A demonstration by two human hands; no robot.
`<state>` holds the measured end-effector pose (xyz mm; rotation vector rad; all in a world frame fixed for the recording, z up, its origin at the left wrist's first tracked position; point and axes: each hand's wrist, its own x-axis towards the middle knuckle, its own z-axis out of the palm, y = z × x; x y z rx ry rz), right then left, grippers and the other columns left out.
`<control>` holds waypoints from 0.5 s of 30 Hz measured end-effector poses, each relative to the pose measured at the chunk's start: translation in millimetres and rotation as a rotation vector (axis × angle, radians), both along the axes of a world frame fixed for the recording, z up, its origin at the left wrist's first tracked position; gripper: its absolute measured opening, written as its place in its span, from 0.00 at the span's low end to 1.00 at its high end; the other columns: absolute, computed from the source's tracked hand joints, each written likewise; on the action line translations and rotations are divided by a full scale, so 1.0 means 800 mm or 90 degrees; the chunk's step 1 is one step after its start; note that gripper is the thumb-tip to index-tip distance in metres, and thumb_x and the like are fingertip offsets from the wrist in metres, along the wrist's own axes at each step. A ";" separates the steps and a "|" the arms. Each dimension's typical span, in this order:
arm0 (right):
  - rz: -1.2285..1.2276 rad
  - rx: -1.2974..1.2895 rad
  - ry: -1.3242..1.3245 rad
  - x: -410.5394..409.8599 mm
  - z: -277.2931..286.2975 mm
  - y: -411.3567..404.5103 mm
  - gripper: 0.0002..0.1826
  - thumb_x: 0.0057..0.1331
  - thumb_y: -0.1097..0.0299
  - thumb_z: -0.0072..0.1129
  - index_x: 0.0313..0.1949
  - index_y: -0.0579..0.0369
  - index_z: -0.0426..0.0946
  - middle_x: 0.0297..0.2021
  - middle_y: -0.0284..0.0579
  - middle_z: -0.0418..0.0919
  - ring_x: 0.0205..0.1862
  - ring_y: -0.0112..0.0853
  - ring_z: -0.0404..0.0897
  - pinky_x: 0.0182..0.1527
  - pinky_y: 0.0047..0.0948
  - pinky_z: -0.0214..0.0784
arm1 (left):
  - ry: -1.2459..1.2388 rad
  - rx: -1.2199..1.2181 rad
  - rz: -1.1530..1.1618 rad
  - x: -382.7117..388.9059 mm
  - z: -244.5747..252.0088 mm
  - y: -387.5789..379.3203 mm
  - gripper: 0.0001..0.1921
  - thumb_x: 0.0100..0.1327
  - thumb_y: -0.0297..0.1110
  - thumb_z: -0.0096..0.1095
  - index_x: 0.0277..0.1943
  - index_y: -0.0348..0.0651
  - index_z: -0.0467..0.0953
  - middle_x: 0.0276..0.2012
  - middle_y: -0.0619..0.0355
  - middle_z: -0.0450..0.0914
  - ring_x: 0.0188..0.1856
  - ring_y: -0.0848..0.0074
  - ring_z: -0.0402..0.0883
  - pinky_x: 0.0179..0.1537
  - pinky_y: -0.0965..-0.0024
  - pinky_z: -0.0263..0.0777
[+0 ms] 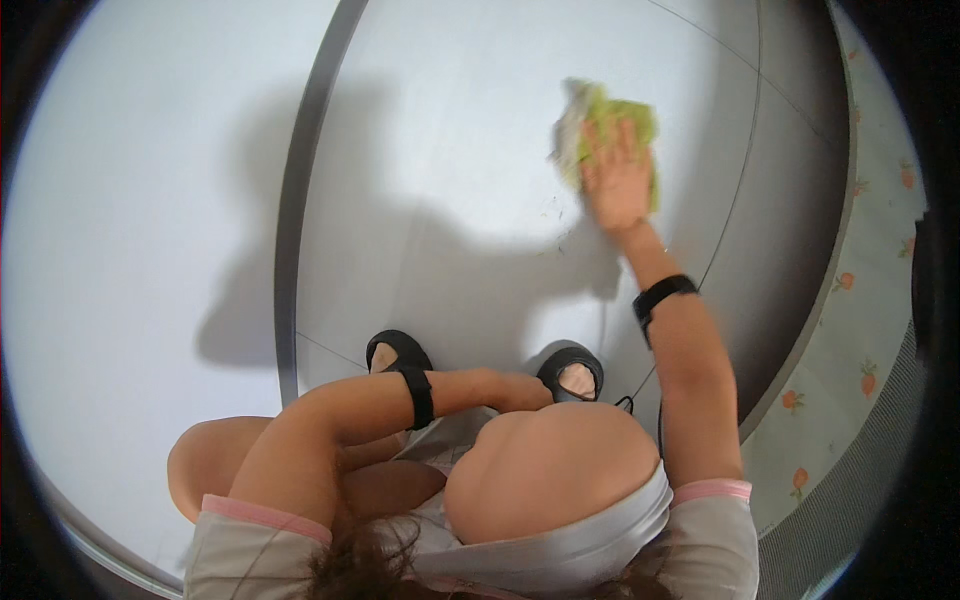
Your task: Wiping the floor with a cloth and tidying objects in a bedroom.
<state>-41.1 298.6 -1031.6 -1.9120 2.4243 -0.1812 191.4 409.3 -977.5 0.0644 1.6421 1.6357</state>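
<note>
My right hand lies spread on a crumpled yellow-green and whitish cloth, pressing it against the pale tiled floor. Small dark specks and wisps lie on the floor just below and left of the cloth. My left hand rests by my knee, near the black slipper on the right; its fingers are mostly hidden behind the knee. A black band is on each of my forearms.
Black slippers are on my feet. A dark strip crosses the floor at the left. Along the right runs a dark edge beside a pale surface with an orange fruit print and grey mesh.
</note>
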 end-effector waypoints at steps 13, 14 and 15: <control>-0.126 -0.187 -0.487 0.062 0.060 0.169 0.24 0.61 0.77 0.47 0.58 0.50 0.64 0.58 0.55 0.63 0.63 0.47 0.58 0.64 0.45 0.46 | 0.084 -0.072 -0.121 -0.017 -0.016 -0.009 0.06 0.47 0.30 0.57 0.31 0.42 0.76 0.28 0.51 0.78 0.34 0.59 0.76 0.35 0.59 0.68; -0.189 -0.230 -0.568 0.050 0.050 0.199 0.23 0.63 0.74 0.45 0.59 0.51 0.63 0.59 0.55 0.61 0.63 0.46 0.57 0.65 0.45 0.45 | 0.081 -0.074 -0.121 -0.015 -0.016 -0.012 0.06 0.47 0.30 0.57 0.31 0.42 0.76 0.28 0.51 0.78 0.34 0.59 0.76 0.35 0.59 0.68; -0.248 -0.270 -0.641 0.028 0.042 0.231 0.22 0.65 0.72 0.43 0.59 0.52 0.63 0.61 0.54 0.59 0.64 0.45 0.55 0.65 0.44 0.44 | 0.083 -0.076 -0.111 -0.020 -0.015 -0.013 0.06 0.46 0.29 0.57 0.30 0.43 0.76 0.28 0.53 0.79 0.33 0.61 0.77 0.35 0.60 0.69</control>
